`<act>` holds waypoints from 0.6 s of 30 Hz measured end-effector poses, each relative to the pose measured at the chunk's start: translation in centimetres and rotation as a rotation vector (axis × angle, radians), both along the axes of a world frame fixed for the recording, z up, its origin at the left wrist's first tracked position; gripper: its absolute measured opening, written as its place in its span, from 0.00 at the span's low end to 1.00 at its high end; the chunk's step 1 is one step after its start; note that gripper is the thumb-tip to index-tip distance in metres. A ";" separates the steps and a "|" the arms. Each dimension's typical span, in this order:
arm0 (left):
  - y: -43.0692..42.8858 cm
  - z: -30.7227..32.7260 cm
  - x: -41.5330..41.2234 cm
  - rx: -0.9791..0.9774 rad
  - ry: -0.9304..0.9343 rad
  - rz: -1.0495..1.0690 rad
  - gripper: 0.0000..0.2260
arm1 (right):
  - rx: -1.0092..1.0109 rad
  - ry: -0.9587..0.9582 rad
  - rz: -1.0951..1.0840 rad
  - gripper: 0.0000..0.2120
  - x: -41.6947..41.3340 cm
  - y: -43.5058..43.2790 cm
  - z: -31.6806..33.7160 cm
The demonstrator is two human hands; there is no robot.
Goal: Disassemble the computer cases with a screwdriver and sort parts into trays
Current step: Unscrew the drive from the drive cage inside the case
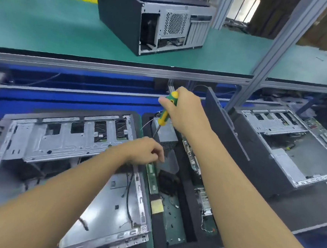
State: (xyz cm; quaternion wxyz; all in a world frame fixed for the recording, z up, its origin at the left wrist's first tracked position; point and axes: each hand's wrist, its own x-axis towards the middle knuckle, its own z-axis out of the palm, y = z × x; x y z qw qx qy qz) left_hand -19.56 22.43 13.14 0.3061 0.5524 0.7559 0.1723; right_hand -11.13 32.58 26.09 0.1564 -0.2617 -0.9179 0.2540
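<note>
An opened grey computer case (64, 146) lies on its side at the left. Right of it a black tray (183, 212) holds a grey power supply (165, 132), green circuit boards (173, 227) and other parts. My right hand (185, 110) grips a green and yellow screwdriver (165, 114), tip pointing down toward my left hand. My left hand (145, 150) is closed at the case's right edge, fingers pinched over the top of a narrow green board (153, 179); what it holds is hidden.
A second opened case (296, 148) lies at the right, with a dark side panel (224, 124) standing between it and the tray. A closed black case (146, 18) stands on the green upper shelf. An aluminium post (264, 59) rises at the right.
</note>
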 end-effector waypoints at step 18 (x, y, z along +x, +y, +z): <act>-15.9 -2.7 -9.0 0.255 -0.087 0.641 0.10 | -0.181 -0.053 0.310 0.13 -8.7 -11.0 -3.1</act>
